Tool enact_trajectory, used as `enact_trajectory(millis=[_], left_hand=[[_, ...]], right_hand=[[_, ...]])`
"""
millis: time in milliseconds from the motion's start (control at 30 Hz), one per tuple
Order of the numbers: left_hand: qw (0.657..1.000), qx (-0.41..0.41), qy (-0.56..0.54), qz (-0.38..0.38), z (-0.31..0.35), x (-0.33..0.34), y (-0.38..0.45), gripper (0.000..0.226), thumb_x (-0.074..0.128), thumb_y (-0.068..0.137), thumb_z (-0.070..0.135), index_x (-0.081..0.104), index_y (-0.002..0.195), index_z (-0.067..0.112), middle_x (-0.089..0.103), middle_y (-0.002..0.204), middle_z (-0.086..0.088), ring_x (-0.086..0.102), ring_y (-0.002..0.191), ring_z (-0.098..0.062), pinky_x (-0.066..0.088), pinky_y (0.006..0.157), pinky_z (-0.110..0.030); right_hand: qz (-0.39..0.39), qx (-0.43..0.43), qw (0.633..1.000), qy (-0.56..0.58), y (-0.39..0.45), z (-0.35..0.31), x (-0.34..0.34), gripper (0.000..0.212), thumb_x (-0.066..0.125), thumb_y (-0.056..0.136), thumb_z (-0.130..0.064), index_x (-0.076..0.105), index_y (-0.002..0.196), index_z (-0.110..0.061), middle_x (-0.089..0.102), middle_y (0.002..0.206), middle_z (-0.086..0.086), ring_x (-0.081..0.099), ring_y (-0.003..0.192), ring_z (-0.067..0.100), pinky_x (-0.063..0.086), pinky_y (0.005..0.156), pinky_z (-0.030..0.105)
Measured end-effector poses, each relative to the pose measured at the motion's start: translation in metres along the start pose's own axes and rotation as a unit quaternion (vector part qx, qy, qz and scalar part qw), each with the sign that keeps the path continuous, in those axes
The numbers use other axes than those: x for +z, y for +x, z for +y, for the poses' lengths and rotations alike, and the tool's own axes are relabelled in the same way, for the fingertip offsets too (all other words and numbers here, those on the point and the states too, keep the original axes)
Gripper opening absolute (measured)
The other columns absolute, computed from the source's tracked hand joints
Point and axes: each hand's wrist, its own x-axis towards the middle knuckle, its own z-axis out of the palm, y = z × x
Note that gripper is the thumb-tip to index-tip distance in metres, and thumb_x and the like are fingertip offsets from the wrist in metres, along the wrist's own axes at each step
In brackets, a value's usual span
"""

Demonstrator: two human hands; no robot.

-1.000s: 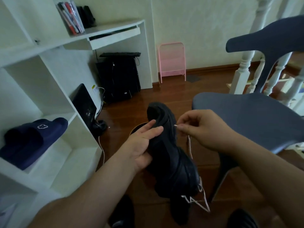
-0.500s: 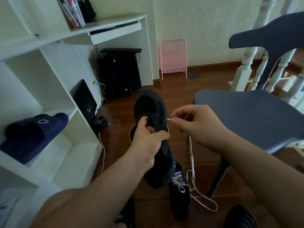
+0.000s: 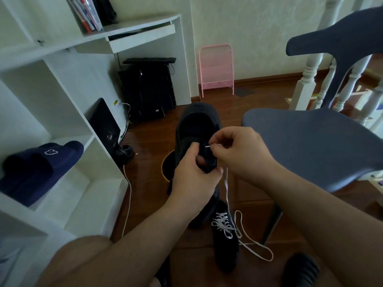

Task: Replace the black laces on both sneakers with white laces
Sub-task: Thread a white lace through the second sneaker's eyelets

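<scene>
A black sneaker (image 3: pixel 196 123) is held up in mid-air, toe pointing away. My left hand (image 3: pixel 192 179) grips it around the eyelet area, thumb on top. My right hand (image 3: pixel 238 150) pinches the tip of a white lace (image 3: pixel 227 183) right at the sneaker's eyelets. The lace hangs down and loops over the floor. Below, a second black sneaker (image 3: pixel 226 243) lies on the floor with white laces threaded through it.
A grey-blue chair (image 3: pixel 306 141) stands close on the right. White shelving (image 3: pixel 68 112) on the left holds navy slippers (image 3: pixel 39 168). A yellow-rimmed round object (image 3: pixel 165 168) sits on the wooden floor behind the sneaker. A black shoe (image 3: pixel 300 270) lies at bottom right.
The sneaker has turned from its side to top-up and risen. My left hand shifted from flat against its side to gripping the eyelet area. My right hand brought the lace tip to the eyelets.
</scene>
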Motion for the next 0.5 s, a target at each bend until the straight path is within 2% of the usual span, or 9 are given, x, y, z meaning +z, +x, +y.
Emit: enact_trajectory(millis=[100,200,267,333,367,400,433,467,500], left_hand=[[1.000,0.002,-0.009,-0.013,0.0019,-0.0004,-0.0033,0.027,0.077,0.094,0.017,0.058,0.109,0.029,0.054,0.072,-0.007,0.048,0.057,-0.027,0.052,0.061,-0.057],[0.999,0.005,-0.029,-0.015,0.0067,-0.0009,-0.0083,0.022,0.075,0.096,0.016,0.058,0.108,0.023,0.052,0.068,-0.005,0.045,0.055,-0.023,0.046,0.054,-0.041],[0.998,-0.008,-0.059,-0.024,0.0072,-0.0003,-0.0087,0.014,0.068,0.101,0.014,0.060,0.109,0.021,0.050,0.069,-0.004,0.044,0.057,-0.022,0.041,0.055,-0.036],[0.995,-0.038,-0.083,-0.034,0.0066,0.0011,-0.0066,0.023,0.053,0.106,0.013,0.062,0.126,0.023,0.061,0.083,0.001,0.056,0.070,-0.021,0.047,0.066,-0.037],[0.995,-0.049,-0.079,-0.030,0.0038,0.0011,-0.0052,0.034,0.048,0.108,0.017,0.059,0.139,0.027,0.069,0.102,0.004,0.065,0.089,-0.017,0.054,0.082,-0.037],[0.996,-0.056,-0.070,-0.023,0.0021,0.0010,-0.0049,0.039,0.045,0.109,0.026,0.055,0.146,0.035,0.070,0.123,0.003,0.067,0.112,-0.017,0.055,0.100,-0.041],[0.996,-0.055,-0.064,-0.013,0.0005,0.0004,-0.0044,0.038,0.043,0.109,0.035,0.055,0.143,0.046,0.068,0.132,0.000,0.065,0.124,-0.022,0.053,0.108,-0.048],[0.998,-0.046,-0.051,-0.004,0.0007,-0.0008,-0.0047,0.033,0.041,0.109,0.039,0.059,0.131,0.056,0.071,0.126,-0.001,0.067,0.119,-0.022,0.055,0.105,-0.050],[0.999,-0.022,-0.023,0.005,0.0010,-0.0019,-0.0047,0.034,0.040,0.112,0.036,0.064,0.117,0.060,0.072,0.110,0.003,0.070,0.103,-0.016,0.060,0.094,-0.045]], right_hand=[[0.007,0.010,1.000,0.012,-0.0003,0.0021,0.0019,0.015,0.069,0.093,-0.017,0.076,0.088,-0.029,0.071,0.079,-0.013,0.065,0.078,-0.001,0.050,0.062,0.009],[0.013,0.018,1.000,0.019,0.0006,0.0041,0.0005,0.016,0.069,0.093,-0.017,0.076,0.088,-0.031,0.071,0.079,-0.013,0.066,0.078,-0.001,0.051,0.062,0.010],[0.006,0.011,1.000,-0.001,0.0008,0.0048,-0.0005,0.015,0.069,0.093,-0.017,0.077,0.091,-0.030,0.071,0.080,-0.014,0.066,0.078,-0.002,0.052,0.063,0.010],[0.011,-0.034,0.998,-0.060,0.0002,0.0041,-0.0006,0.014,0.070,0.092,-0.015,0.078,0.094,-0.025,0.070,0.084,-0.014,0.064,0.077,0.001,0.050,0.067,0.010],[0.022,-0.079,0.992,-0.098,0.0000,0.0039,-0.0004,0.014,0.070,0.091,-0.013,0.079,0.095,-0.022,0.069,0.086,-0.012,0.063,0.076,0.003,0.052,0.071,0.014],[0.032,-0.131,0.982,-0.133,0.0004,0.0045,0.0006,0.014,0.071,0.089,-0.010,0.079,0.096,-0.019,0.069,0.087,-0.007,0.062,0.077,0.006,0.054,0.073,0.022],[0.037,-0.174,0.972,-0.155,0.0008,0.0058,0.0015,0.014,0.071,0.088,-0.006,0.079,0.095,-0.016,0.069,0.088,-0.003,0.062,0.078,0.010,0.056,0.074,0.029],[0.037,-0.199,0.965,-0.169,0.0015,0.0069,0.0021,0.014,0.070,0.087,-0.004,0.079,0.093,-0.014,0.069,0.088,-0.001,0.063,0.079,0.015,0.057,0.073,0.035],[0.037,-0.214,0.960,-0.179,0.0025,0.0076,0.0020,0.014,0.069,0.087,-0.003,0.078,0.092,-0.013,0.069,0.088,0.001,0.064,0.079,0.018,0.058,0.071,0.038]])
